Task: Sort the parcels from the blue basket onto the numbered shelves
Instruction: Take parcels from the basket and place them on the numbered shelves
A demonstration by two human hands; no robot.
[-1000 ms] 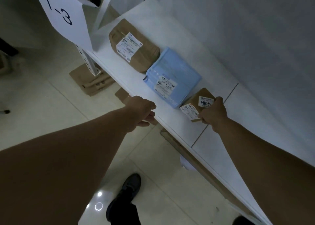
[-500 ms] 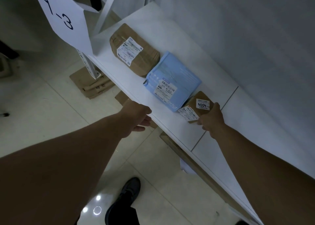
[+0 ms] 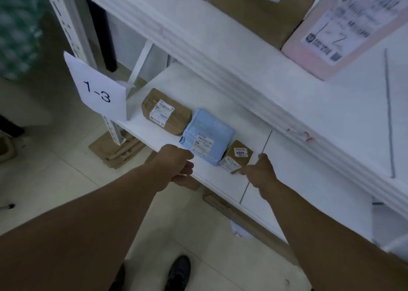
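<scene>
Shelf 1-3 [image 3: 154, 134], marked by a paper sign [image 3: 99, 92], bears three parcels in a row. From the left they are a brown wrapped parcel [image 3: 165, 112], a blue bag parcel [image 3: 207, 136] and a small brown parcel [image 3: 239, 155] labelled 4004. My right hand [image 3: 260, 171] is just right of the small parcel, a fingertip touching its near corner and the thumb apart from it. My left hand [image 3: 174, 165] grips the shelf's front edge in front of the blue parcel, fingers on top and thumb below. No blue basket is in view.
The shelf above [image 3: 276, 74] juts out over shelf 1-3. It carries a large brown box [image 3: 260, 10] and a pink parcel [image 3: 337, 30] with 1-2 written on it. Flattened cardboard [image 3: 119, 151] lies on the tiled floor by the shelf post. My shoe [image 3: 178, 273] is below.
The view has tilted up and brought the upper shelf in. My right hand has drawn back from gripping the small brown parcel to just touching its corner. The left hand stays at the shelf edge.
</scene>
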